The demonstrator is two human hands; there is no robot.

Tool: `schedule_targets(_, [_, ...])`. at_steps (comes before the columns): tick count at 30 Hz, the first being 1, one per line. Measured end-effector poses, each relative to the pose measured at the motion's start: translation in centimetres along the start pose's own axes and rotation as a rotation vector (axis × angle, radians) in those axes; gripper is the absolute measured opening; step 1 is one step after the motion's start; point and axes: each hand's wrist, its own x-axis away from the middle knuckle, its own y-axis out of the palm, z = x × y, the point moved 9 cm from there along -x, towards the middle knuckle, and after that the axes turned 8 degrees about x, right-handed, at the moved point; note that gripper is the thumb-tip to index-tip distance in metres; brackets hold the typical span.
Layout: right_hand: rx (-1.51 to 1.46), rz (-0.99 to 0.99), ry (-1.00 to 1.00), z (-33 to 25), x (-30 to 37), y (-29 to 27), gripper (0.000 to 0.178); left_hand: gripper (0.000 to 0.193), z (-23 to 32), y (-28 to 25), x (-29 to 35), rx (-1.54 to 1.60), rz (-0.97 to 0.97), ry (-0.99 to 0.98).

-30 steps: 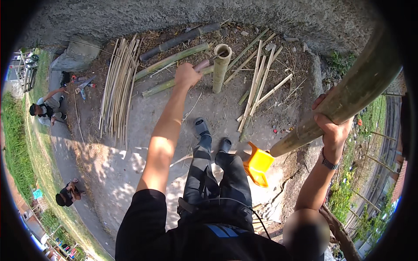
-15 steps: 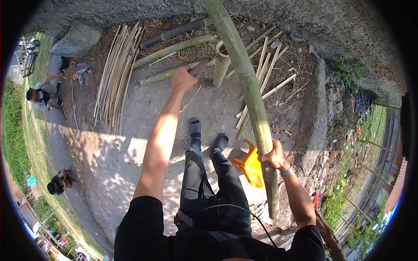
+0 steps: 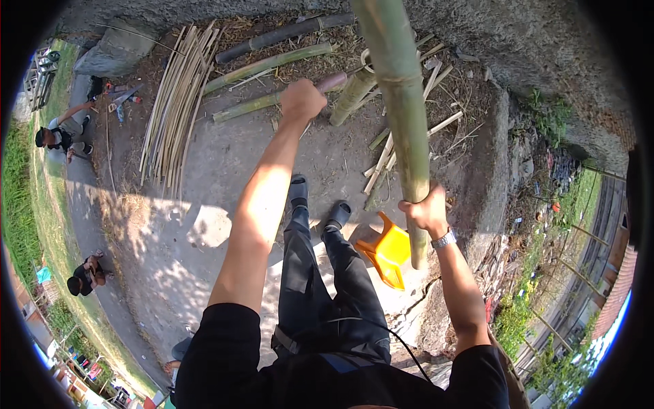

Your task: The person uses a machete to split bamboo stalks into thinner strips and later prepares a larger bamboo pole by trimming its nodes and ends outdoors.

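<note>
My right hand (image 3: pixel 428 212) is closed on the lower part of a thick green bamboo pole (image 3: pixel 407 129), which rises steeply past the top of the view. Farther off and to the left, my left hand (image 3: pixel 302 101) is wrapped round the brown wooden handle (image 3: pixel 332 82) of a tool. A thin dark strip, seen edge-on, runs from that handle toward the pole; I cannot tell where it ends. Between the handle and the pole stands a shorter bamboo length (image 3: pixel 353 97), its hollow top facing up and partly covered by the pole.
A yellow plastic stool (image 3: pixel 392 251) lies by my right leg. Thin bamboo strips (image 3: pixel 178 102) are piled at the left, with more split pieces (image 3: pixel 446 121) behind the pole. Bamboo lengths (image 3: pixel 272 67) lie near the rough wall (image 3: pixel 490 34). Two people (image 3: pixel 65 136) sit far left.
The pole has risen and turned more upright, its lower end moving up from beside my right forearm. My right hand has moved up slightly; my left hand has shifted up and right with the tool.
</note>
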Motion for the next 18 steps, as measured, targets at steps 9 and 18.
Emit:
schedule_targets(9, [-0.412, -0.392, 0.09, 9.6, 6.1, 4.5, 0.061, 0.035, -2.6, 3.1, -0.7, -0.077, -0.117, -0.011])
schedule_targets(18, [-0.588, 0.557, -0.645, -7.4, 4.4, -30.6, 0.061, 0.037, 1.8, 4.1, -1.4, -0.046, 0.091, 0.26])
